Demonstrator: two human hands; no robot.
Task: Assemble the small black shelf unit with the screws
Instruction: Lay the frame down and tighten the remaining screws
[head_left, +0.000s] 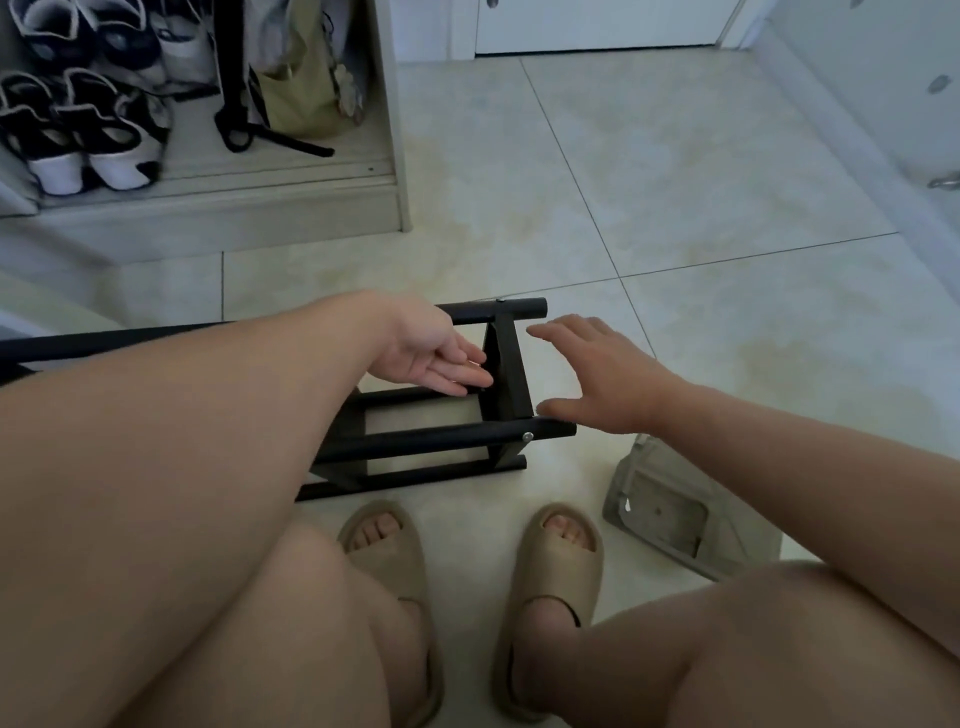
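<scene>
Plainly, shelf unit (415, 442): one, lay sideways on the floor (675, 208).
Screws (527, 437): two showed in its bars.
Left hand (431, 356): one, fingers straight, touched end panel (506, 379).
Right hand (597, 379): one, spread wide, thumb on near bar (560, 429).

No readable text, labels or numbers anywhere.

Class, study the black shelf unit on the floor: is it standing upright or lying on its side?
Lying on its side: the shelf unit rests its long bars flat along the floor, end frame pointing sideways.
</scene>
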